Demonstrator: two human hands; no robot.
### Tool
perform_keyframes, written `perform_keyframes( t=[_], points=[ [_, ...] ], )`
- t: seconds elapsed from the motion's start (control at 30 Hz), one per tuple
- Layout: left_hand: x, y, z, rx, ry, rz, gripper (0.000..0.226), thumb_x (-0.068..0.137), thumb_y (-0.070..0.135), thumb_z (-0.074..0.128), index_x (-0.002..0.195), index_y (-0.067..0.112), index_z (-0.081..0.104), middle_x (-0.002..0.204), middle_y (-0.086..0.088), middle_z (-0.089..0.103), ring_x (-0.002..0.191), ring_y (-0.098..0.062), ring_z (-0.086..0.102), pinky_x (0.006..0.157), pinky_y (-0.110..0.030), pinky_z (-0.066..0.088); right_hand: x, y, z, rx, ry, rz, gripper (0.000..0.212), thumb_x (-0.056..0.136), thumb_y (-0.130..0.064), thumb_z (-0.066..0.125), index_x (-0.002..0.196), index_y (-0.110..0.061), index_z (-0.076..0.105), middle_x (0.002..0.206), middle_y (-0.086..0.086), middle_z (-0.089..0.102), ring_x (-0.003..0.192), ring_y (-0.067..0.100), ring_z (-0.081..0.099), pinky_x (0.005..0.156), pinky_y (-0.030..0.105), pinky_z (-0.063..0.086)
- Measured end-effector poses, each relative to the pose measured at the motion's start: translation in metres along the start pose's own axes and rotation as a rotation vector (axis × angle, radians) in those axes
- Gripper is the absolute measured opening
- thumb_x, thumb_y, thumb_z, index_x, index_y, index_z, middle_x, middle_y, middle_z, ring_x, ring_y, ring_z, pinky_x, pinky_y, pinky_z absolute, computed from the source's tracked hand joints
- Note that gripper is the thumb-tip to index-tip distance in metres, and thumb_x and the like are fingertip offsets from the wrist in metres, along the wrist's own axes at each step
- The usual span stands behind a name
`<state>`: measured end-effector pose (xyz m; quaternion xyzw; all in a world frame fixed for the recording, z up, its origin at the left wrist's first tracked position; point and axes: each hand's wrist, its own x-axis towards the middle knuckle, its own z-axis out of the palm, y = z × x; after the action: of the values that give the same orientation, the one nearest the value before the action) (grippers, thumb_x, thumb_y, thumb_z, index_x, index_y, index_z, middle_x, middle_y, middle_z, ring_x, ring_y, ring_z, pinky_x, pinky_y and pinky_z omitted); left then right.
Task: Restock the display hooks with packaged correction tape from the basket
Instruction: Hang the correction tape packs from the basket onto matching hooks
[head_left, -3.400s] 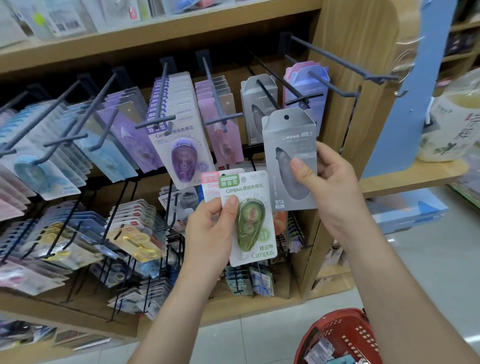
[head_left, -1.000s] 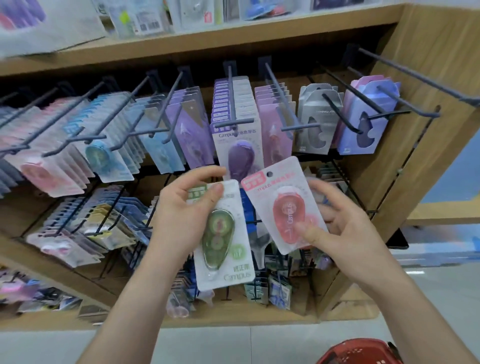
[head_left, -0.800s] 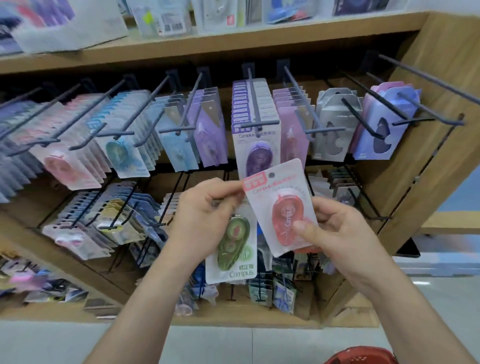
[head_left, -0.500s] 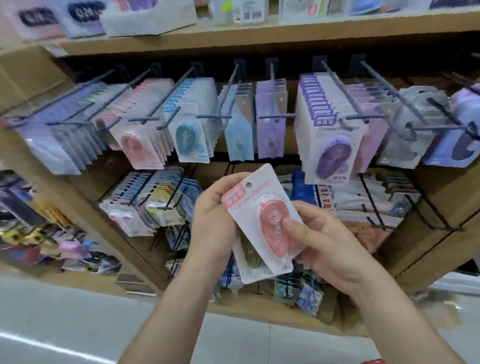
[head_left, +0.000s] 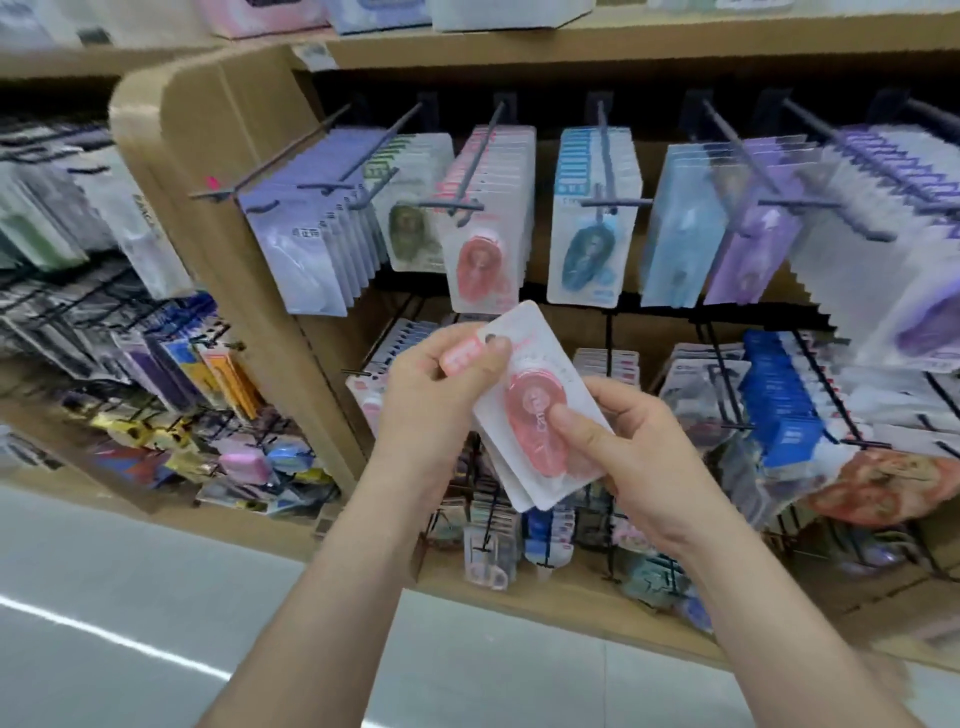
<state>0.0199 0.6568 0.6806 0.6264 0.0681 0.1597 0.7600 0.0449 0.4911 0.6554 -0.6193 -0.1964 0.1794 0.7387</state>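
Left racks (head_left: 78, 312) blurred, second pack (head_left: 505, 484) mostly hidden behind pink pack (head_left: 535, 410)

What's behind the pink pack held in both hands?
A second pack, only its white edge showing at the lower left of the pink pack; its front is covered.

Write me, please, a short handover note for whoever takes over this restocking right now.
Left hand pinches the top corner of the pink correction tape pack; right hand holds its lower part, thumb on the blister.
A second pack sits behind it, with only its edge showing.
Both are held in front of the shelf, just below the pink row on its upper hook. The basket is out of view.
Done: neither held pack is hung yet.
Left: probably slide the pink pack onto that hook, then hang the hidden one and fetch more.
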Motion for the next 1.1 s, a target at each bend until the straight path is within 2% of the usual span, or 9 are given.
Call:
perform_keyframes(
  t=[0.13,0.23,0.33,0.43,0.63,0.73,0.8,0.93,1.1],
  points=[
    [0.022,0.009,-0.014,0.089,0.054,0.07,0.019,0.093,0.025,0.064,0.101,0.009,0.068,0.09,-0.009,0.068,0.081,-0.022,0.064,0.074,-0.04,0.054,0.018,0.001,0.022,-0.019,0.029,-0.034,0.032,0.069,-0.043,0.078,0.099,-0.033,0.076,0.105,0.001,0.075,0.096,0.019,0.071,0.079,0.03,0.057],
    [0.045,0.021,-0.017,0.206,0.045,0.114,0.016,0.099,0.025,0.058,0.085,0.019,0.063,0.079,-0.003,0.062,0.074,-0.018,0.057,0.07,-0.038,0.049,0.032,0.004,0.026,-0.069,0.06,-0.039,0.027,0.071,-0.035,0.08,0.097,-0.03,0.075,0.101,-0.002,0.076,0.095,0.015,0.07,0.078,0.027,0.056],
    [0.068,0.031,-0.019,0.233,0.101,0.191,0.014,0.09,0.027,0.069,0.076,0.024,0.067,0.072,0.002,0.065,0.071,-0.014,0.06,0.068,-0.037,0.052,0.045,0.006,0.028,-0.084,0.086,-0.033,0.023,0.078,-0.029,0.072,0.101,-0.025,0.074,0.1,-0.001,0.076,0.093,0.015,0.071,0.073,0.026,0.056],
    [0.084,0.031,-0.016,0.216,0.184,0.271,0.015,0.088,0.016,0.073,0.075,0.021,0.069,0.065,0.012,0.066,0.064,-0.003,0.06,0.062,-0.022,0.05,0.058,0.008,0.031,-0.075,0.116,-0.056,0.021,0.082,-0.029,0.069,0.101,-0.02,0.073,0.096,0.0,0.076,0.088,0.014,0.071,0.068,0.024,0.055],
    [0.098,0.028,-0.011,0.239,0.25,0.302,0.018,0.087,0.008,0.072,0.077,0.023,0.069,0.068,0.013,0.065,0.066,0.001,0.059,0.064,-0.021,0.05,0.069,0.018,0.031,-0.063,0.203,-0.083,0.019,0.082,-0.035,0.067,0.094,-0.021,0.074,0.091,0.005,0.076,0.085,0.023,0.072,0.074,0.039,0.058],
    [0.098,0.028,-0.015,0.177,0.209,0.243,0.01,0.087,0.01,0.074,0.081,0.017,0.071,0.074,0.005,0.069,0.071,-0.006,0.063,0.068,-0.026,0.055,0.068,0.019,0.031,-0.076,0.205,-0.078,0.016,0.084,-0.031,0.068,0.093,-0.019,0.074,0.088,0.002,0.076,0.081,0.019,0.072,0.069,0.033,0.058],
    [0.098,0.028,-0.015,0.141,0.19,0.195,0.005,0.086,0.009,0.074,0.084,0.012,0.07,0.076,0.002,0.07,0.07,-0.007,0.066,0.066,-0.025,0.055,0.067,0.021,0.03,-0.097,0.222,-0.07,0.011,0.089,-0.026,0.068,0.093,-0.018,0.074,0.086,0.002,0.076,0.078,0.019,0.072,0.067,0.036,0.057],
    [0.101,0.031,-0.014,0.123,0.128,0.154,0.008,0.086,0.006,0.073,0.088,0.012,0.069,0.081,0.0,0.073,0.076,-0.011,0.069,0.069,-0.028,0.057,0.068,0.026,0.029,-0.127,0.265,-0.08,0.011,0.091,-0.026,0.068,0.088,-0.018,0.075,0.085,0.01,0.074,0.082,0.038,0.068,0.07,0.051,0.055],
    [0.1,0.03,-0.013,0.135,0.139,0.138,0.014,0.088,0.014,0.073,0.101,0.015,0.066,0.092,0.001,0.072,0.084,-0.009,0.069,0.074,-0.025,0.055,0.071,0.027,0.033,-0.14,0.304,-0.102,0.012,0.092,-0.026,0.069,0.088,-0.016,0.075,0.085,0.011,0.073,0.085,0.041,0.066,0.071,0.057,0.054]
  ],
)
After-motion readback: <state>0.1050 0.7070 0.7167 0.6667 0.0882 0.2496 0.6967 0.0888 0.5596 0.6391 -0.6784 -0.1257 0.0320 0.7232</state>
